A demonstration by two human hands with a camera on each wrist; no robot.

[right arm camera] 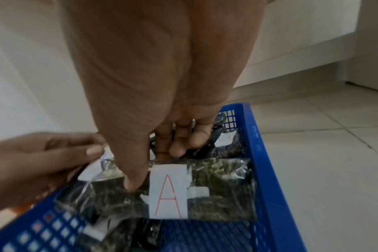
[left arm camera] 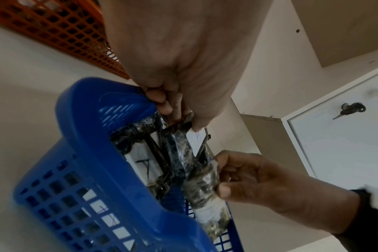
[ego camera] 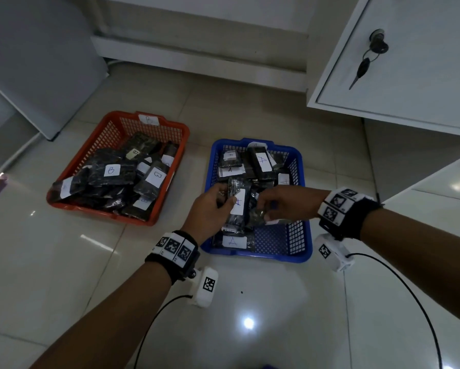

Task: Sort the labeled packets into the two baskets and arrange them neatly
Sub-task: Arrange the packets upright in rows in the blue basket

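Observation:
Two mesh baskets stand on the tiled floor. The red basket (ego camera: 90, 209) on the left is tagged B and holds several dark packets (ego camera: 111, 170) with B labels. To its right, the blue basket (ego camera: 258, 255) holds several dark packets labelled A. Over the blue basket my left hand (ego camera: 227, 197) grips an upright A packet (ego camera: 239, 206) by its upper end. Beside it my right hand (ego camera: 263, 209) pinches a second packet (ego camera: 257, 218). In the right wrist view the thumb and fingers (right arm camera: 175, 150) pinch that A packet (right arm camera: 216, 187) at its top edge.
A white cabinet door (ego camera: 410, 75) with a key (ego camera: 364, 65) in its lock hangs at the right, near the blue basket. A grey cabinet (ego camera: 37, 62) stands at the left. Black cables (ego camera: 410, 294) trail from both wrist cameras over the floor in front.

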